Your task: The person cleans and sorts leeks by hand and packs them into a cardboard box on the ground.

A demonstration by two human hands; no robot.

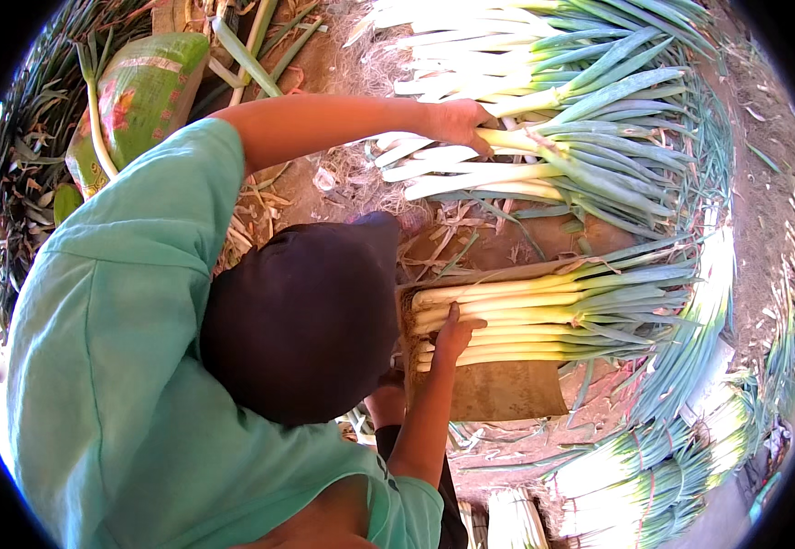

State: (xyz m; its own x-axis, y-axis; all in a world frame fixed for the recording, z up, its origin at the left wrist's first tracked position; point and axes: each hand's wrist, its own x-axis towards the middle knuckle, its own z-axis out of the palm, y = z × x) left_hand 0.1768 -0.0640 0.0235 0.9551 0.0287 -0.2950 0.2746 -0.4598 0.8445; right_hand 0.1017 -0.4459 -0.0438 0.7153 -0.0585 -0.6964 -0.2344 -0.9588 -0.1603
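My left hand (461, 123) stretches out to the far pile of long green onions (544, 82), fingers closed around a pale stalk. Nearer to me, a row of green onions (507, 297) lies side by side in a shallow brown tray (512, 392), pale ends to the left and green leaves to the right. On that row rests my right hand (455, 337), a thumb and finger spread apart across the stalks; its other fingers are partly hidden. Between my arms a dark rounded shape (297, 320) blocks part of the ground.
Tied bundles of green onions (626, 489) lie at the lower right. More long leaves (709, 320) run along the right side. A green patterned sack (141, 96) stands at the upper left beside a heap of dark leaves (27, 174). Loose roots and peelings (375, 82) cover the ground.
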